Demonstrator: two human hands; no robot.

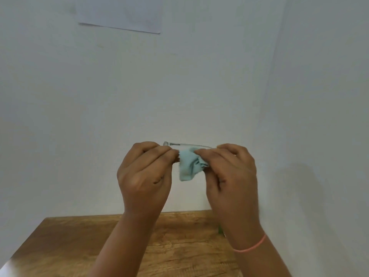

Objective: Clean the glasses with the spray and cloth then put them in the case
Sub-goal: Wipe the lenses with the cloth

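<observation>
I hold both arms raised above the worktop, backs toward me. My left hand pinches the glasses; my right hand presses the cloth onto them, between my hands.

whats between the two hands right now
In the head view, a bunched light blue cloth sits between the left hand and right hand, with the glasses above it.

Pale walls meet at a corner behind a wooden table
</observation>
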